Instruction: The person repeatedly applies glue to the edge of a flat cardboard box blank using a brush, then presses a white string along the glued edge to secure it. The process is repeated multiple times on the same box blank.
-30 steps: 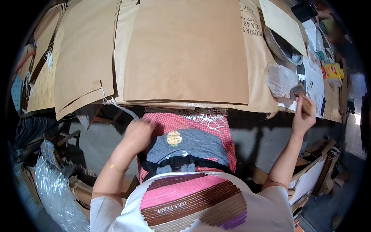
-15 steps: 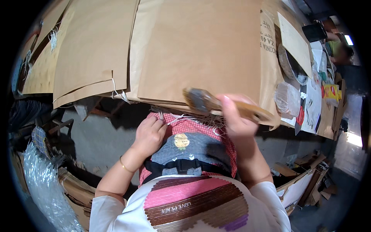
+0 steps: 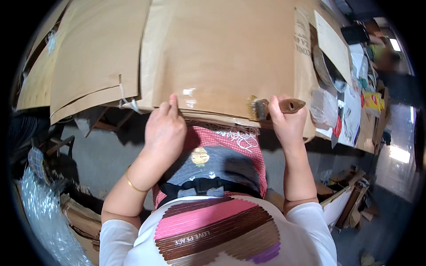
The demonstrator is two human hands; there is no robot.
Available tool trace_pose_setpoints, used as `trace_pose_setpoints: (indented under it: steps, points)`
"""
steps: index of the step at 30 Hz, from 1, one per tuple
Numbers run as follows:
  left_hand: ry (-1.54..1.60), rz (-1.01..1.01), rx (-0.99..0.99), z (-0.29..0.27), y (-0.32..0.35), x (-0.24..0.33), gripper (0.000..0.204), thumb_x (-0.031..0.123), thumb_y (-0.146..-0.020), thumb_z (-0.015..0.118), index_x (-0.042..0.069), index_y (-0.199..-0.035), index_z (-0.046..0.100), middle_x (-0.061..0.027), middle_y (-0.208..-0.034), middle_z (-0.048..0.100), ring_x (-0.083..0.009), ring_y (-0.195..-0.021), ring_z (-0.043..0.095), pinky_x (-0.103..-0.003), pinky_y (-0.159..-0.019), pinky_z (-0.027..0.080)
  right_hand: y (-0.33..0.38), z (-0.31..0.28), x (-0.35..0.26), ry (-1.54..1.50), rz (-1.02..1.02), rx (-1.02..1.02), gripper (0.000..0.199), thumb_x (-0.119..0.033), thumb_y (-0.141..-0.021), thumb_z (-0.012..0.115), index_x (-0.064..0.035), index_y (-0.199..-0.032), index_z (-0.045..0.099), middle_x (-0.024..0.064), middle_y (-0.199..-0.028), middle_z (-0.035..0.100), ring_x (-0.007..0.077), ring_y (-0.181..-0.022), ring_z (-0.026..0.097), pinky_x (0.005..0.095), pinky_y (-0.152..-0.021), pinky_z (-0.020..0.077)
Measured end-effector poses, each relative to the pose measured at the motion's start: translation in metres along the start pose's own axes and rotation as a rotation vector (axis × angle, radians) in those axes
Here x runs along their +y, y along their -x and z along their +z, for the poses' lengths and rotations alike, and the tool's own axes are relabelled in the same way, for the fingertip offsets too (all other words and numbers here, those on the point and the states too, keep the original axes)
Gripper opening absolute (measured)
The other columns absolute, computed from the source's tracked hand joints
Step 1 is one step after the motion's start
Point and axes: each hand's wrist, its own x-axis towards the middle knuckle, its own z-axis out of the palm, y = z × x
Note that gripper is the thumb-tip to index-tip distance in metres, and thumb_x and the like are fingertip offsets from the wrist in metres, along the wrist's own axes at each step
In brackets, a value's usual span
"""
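right hand (image 3: 288,116) gripping a wooden-handled brush (image 3: 262,109) at the near edge of a brown sheet (image 3: 222,57), left hand (image 3: 166,128) there too, shiny patch (image 3: 189,97) between them

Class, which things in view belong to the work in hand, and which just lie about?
In use:
wide brush, in the right hand
brown sheet with glossy patch, left hand at its near edge

Apparently just lying about:
yellow packet, at right
clear plastic, lower left

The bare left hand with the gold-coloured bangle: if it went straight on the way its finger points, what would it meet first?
Most likely the large, flat brown paper sheet, which the left hand may already touch; depth is unclear. Across it, the way looks free to the picture's edge.
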Motion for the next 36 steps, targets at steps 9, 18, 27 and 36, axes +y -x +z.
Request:
trace_pose_setpoints:
  steps: [9,18,27,36]
  points:
    - [0.011,-0.021,0.107,0.0,-0.003,0.009,0.01,0.004,-0.061,0.062,-0.005,-0.063,0.064,-0.0273,-0.123,0.056,-0.0296,-0.087,0.057,-0.036,-0.077,0.048,-0.002,-0.017,0.018,0.062,-0.035,0.09,0.021,-0.024,-0.084,0.062,-0.0063,-0.073,0.065,0.0062,-0.064,0.062,0.0211,-0.054,0.059,0.0366,-0.052,0.0463]
    - [0.289,0.019,0.197,-0.03,0.03,0.01,0.011,-0.002,-0.067,0.067,-0.001,-0.076,0.062,-0.0127,-0.091,0.059,-0.0306,-0.086,0.057,-0.037,-0.073,0.048,0.015,-0.131,0.153,0.378,-0.049,0.4,0.025,-0.003,-0.08,0.064,-0.0079,-0.104,0.068,0.0053,-0.089,0.065,0.0189,-0.076,0.059,0.0312,-0.07,0.0484]
    - [0.988,0.175,0.031,-0.077,0.027,0.029,0.01,0.0,-0.073,0.066,0.001,-0.077,0.057,-0.0113,-0.081,0.06,-0.0294,-0.079,0.057,-0.037,-0.072,0.044,0.069,-0.01,0.005,-0.458,-0.444,-0.299,0.03,-0.013,-0.08,0.068,0.0017,-0.106,0.064,0.0151,-0.109,0.064,0.0304,-0.103,0.06,0.0371,-0.09,0.0471]
    - [1.158,-0.075,-0.168,-0.075,0.048,0.016,0.006,-0.001,-0.084,0.06,0.0,-0.081,0.054,-0.0119,-0.074,0.058,-0.0235,-0.068,0.057,-0.03,-0.062,0.044,0.073,0.007,-0.002,-0.435,-0.547,-0.413,0.026,-0.011,-0.081,0.066,-0.0011,-0.105,0.063,0.0121,-0.102,0.06,0.0297,-0.092,0.058,0.0404,-0.084,0.0466]
